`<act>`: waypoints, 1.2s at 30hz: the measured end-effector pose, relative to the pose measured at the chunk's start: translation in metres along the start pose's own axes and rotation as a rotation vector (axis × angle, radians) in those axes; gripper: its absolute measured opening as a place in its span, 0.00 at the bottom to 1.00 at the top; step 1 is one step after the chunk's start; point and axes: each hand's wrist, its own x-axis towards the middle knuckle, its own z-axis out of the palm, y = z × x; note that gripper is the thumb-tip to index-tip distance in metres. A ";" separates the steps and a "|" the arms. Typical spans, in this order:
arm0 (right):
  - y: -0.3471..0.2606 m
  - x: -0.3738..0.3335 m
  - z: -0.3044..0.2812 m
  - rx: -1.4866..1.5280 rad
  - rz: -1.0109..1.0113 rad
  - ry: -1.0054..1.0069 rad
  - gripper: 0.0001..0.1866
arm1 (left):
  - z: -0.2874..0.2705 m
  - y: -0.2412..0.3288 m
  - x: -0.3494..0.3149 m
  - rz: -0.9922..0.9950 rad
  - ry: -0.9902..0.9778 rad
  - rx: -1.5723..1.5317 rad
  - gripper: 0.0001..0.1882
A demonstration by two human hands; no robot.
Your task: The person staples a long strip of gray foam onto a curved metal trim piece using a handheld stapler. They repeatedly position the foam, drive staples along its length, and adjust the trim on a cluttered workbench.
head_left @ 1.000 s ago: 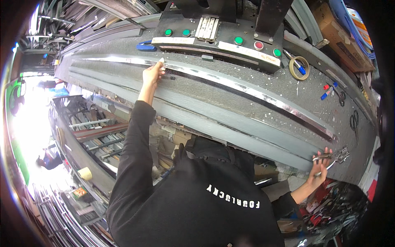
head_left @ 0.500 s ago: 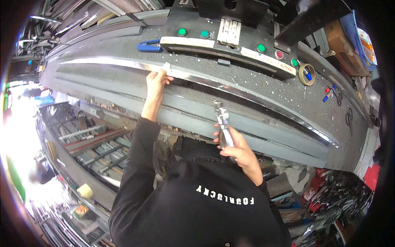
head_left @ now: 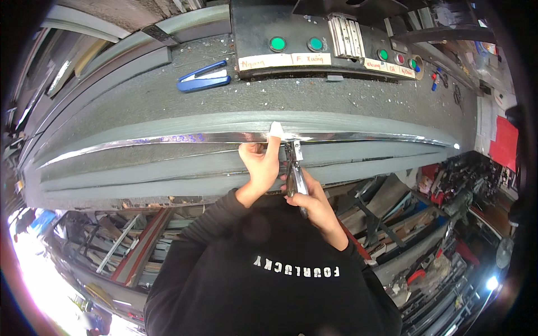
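Observation:
A long, narrow, shiny metal strip [head_left: 224, 138] runs across in front of me, with purple marks on its left part. My left hand [head_left: 260, 168] is closed on its near edge around the middle, fingers beneath and a white-wrapped thumb on top. Just to the right, my right hand [head_left: 318, 207] grips metal pliers [head_left: 297, 178] with dark parts on the handles. Their jaws point away from me and meet the strip's near edge; whether they bite on it I cannot tell.
Long grey bars [head_left: 168, 168] lie along the workbench [head_left: 140, 101]. Beyond stand a blue stapler [head_left: 203, 82] and a dark control box [head_left: 280, 70] with green buttons and a red one. Racks of metal offcuts [head_left: 386, 210] fill the space below the near edge.
My left hand and the strip have come nearer to my body. The pliers have moved from apart to the strip's near edge, beside my left hand. My view has shifted.

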 end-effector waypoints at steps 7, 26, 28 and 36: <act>0.003 0.000 0.015 -0.025 -0.055 0.132 0.41 | -0.003 -0.002 0.000 0.032 -0.043 -0.057 0.06; 0.007 0.008 0.028 -0.208 -0.139 0.253 0.32 | -0.011 -0.001 -0.008 0.067 -0.108 0.017 0.05; 0.009 0.011 0.030 -0.291 -0.159 0.303 0.30 | -0.011 -0.001 -0.009 0.059 -0.077 0.021 0.04; 0.025 0.017 0.023 -0.354 -0.200 0.257 0.17 | -0.007 0.005 -0.007 0.098 -0.079 -0.014 0.04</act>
